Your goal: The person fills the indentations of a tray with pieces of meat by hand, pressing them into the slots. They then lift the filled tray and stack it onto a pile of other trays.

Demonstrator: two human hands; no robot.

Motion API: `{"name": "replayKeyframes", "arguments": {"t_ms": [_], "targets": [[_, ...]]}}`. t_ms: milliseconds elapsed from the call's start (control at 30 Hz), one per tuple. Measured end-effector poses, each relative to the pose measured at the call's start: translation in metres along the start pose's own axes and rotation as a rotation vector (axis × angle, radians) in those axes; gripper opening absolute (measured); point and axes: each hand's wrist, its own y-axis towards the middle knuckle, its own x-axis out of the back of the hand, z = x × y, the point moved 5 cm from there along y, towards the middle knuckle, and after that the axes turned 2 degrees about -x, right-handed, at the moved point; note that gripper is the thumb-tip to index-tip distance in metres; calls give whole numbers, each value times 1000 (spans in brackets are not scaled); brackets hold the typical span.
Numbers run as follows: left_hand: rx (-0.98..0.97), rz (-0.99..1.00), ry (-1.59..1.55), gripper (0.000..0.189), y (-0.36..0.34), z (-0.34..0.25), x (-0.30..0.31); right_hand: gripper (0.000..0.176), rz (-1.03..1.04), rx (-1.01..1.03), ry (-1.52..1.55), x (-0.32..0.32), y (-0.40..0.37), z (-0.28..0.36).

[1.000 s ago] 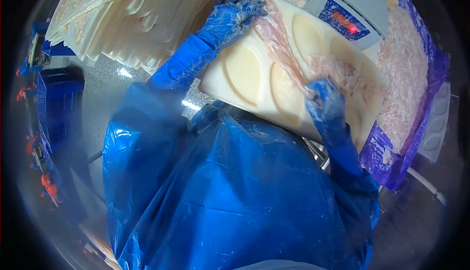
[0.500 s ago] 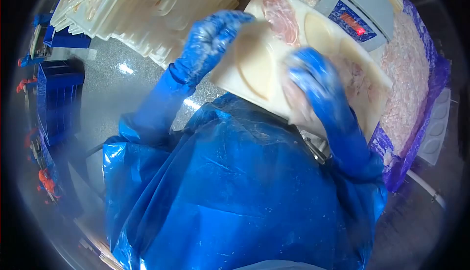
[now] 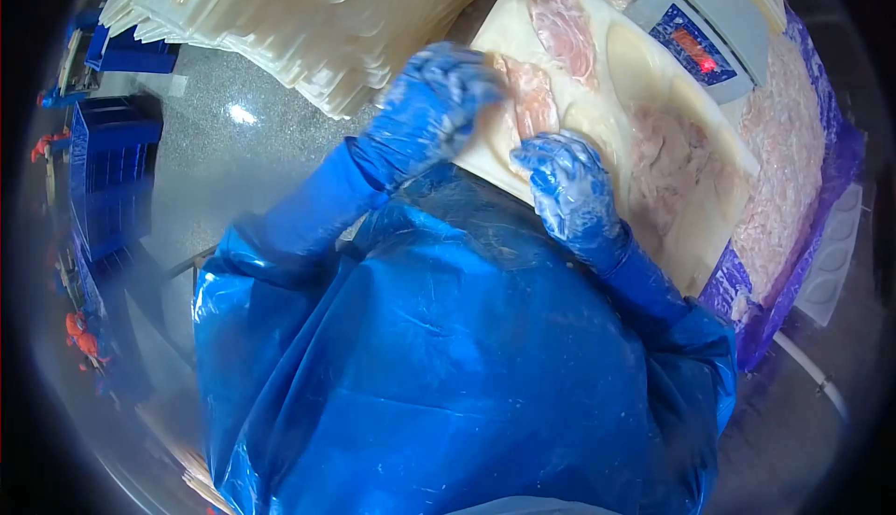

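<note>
The raw meat slice [image 3: 535,102] lies between the blurred left hand [image 3: 439,90] and right hand [image 3: 567,183], fingers curled by its partly hidden edges, grip unclear.

A speckled grey surface [image 3: 210,81], floor or tabletop, spreads right of the blue crate [image 3: 117,174], catching a white glare [image 3: 241,114]. Another blue box [image 3: 135,51] appears above the crate; blurred red shapes [image 3: 82,336] show left of and below it. Far to its right, a white pipe [image 3: 808,364] crosses dark floor [image 3: 784,450].
</note>
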Motion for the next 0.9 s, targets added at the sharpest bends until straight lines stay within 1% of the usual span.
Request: {"name": "replayKeyframes", "arguments": {"t_ms": [33,67,100,133,167,200,233,267,300,333,367,400,433,467,500,533,567,600,633,667,700,733,767,800,833,867,900], "targets": [[-89,-23,-64,47,12,-19,2,36,-35,-19,24,-9,-3,-5],[-180,-49,-129,48,18,-31,3,36,-40,-27,25,-13,-3,-1],[-205,58,-64,49,10,-24,-15,36,20,-7,46,-20,-3,8],[-208,61,-63,49,4,-13,-11,36,79,16,67,-24,-3,14],[-180,43,-118,49,-3,3,-2,36,73,18,69,-20,-6,12],[-150,26,-174,49,-10,14,7,40,108,-2,109,-18,-13,7],[-56,100,-29,41,-19,19,8,44,143,-26,153,-16,-21,2],[-58,109,-29,41,-19,15,9,48,178,-53,196,-15,-23,2],[-15,126,-270,41,-18,11,6,59,73,102,-26,-7,-16,6],[31,138,-508,42,-17,5,4,59,74,103,-22,-11,-7,11],[-96,205,-12,48,-16,-14,3,66,113,-42,-155,-19,4,11],[-95,208,-10,48,-17,-16,1,74,151,-187,-288,-23,8,8],[-47,222,66,51,-17,-13,-4,83,279,-100,-280,-26,1,13],[-5,237,142,54,-15,-8,-7,83,267,-102,-282,-25,-1,8],[-60,190,152,56,-10,-4,-5,84,292,-33,-198,-27,-9,8],[-66,188,153,56,0,0,-8,85,314,43,-122,-28,-13,9],[-50,95,49,57,24,-3,2,76,259,87,-136,-24,-13,11],[-33,4,-57,58,49,-6,9,76,251,87,-145,-18,-9,7],[-79,3,-79,61,76,-5,2,70,118,33,-8,-1,-4,2],[-79,-2,-77,61,98,0,-20,64,-11,-19,132,16,0,-2],[-136,-46,9,63,118,5,-47,49,-114,-42,188,37,4,-5],[-194,-90,94,66,133,11,-63,49,-117,-40,182,43,-3,-11],[-196,-94,97,66,145,24,-64,41,-134,-151,215,51,-16,-26],[-46,-137,80,68,154,46,-58,35,-158,-264,248,59,-28,-42],[98,-174,61,70,157,64,-55,35,-171,-270,248,65,-41,-51],[94,-164,58,70,152,62,-56,32,-218,-340,238,73,-57,-61],[136,-138,97,71,144,61,-58,29,-264,-409,228,79,-69,-70]]}}
